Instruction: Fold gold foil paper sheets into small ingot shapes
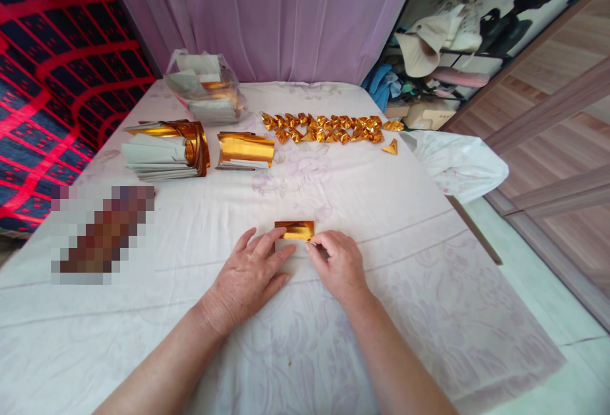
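Seen from above, two bare hands work a gold foil sheet point(294, 230) on a counter point(391, 288) draped in a pale floral cloth. The left hand point(250, 273) lies flat with its grip spread, fingertips pressing the sheet's near left edge. The right hand point(337, 264) pinches the sheet's right end between thumb and forefinger. The sheet rests just beyond both grips, partly folded, gold face up. Well beyond the right hand, a double row of folded gold pieces point(328, 128) runs across the counter, one loose triangle point(391, 147) beside it. Beyond the left hand sit two stacks of curled gold sheets point(245, 150), and farther off a clear plastic bag point(206, 88) holds more paper. A lilac curtain point(267, 14) hangs behind.
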Motion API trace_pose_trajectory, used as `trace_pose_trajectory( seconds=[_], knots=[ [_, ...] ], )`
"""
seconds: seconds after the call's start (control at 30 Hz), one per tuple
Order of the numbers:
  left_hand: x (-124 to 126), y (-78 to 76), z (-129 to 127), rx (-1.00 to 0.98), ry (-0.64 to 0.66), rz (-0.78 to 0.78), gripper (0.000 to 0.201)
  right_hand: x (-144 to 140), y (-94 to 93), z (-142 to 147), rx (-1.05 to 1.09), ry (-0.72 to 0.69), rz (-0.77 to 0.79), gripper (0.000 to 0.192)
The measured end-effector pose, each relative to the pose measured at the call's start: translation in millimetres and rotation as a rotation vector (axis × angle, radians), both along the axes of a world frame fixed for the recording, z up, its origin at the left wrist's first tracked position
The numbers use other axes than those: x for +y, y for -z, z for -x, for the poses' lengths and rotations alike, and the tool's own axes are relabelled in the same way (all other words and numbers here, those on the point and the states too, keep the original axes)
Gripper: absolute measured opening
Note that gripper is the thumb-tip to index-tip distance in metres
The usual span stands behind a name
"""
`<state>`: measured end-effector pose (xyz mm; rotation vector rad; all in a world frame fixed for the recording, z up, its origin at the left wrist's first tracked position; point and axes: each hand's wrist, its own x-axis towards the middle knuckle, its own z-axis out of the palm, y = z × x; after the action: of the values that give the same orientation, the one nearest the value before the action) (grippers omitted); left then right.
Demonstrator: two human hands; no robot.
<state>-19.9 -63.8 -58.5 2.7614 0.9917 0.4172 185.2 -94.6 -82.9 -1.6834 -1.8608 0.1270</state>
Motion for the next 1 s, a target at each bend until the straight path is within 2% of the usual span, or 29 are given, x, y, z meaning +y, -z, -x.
trace_pose_trajectory(
  seconds=[0.23, 0.5, 1.0],
  knots=[
    [-15.7, -1.6, -13.5, -0.009, 0.027, -0.03, 0.045, 0.6, 1.2, -0.2, -0.014, -0.002, 0.02, 0.016],
    [-30.3, 7.5, -20.8, -0.026, 0.048, -0.073, 0.047, 0.5, 0.3, -0.2, -0.009, -0.001, 0.013, 0.019],
    [-30.1, 11.0, -21.1, 0.004, 0.027, -0.059, 0.046, -0.1, -0.5, -0.3, 0.012, -0.02, 0.005, 0.017]
  ],
)
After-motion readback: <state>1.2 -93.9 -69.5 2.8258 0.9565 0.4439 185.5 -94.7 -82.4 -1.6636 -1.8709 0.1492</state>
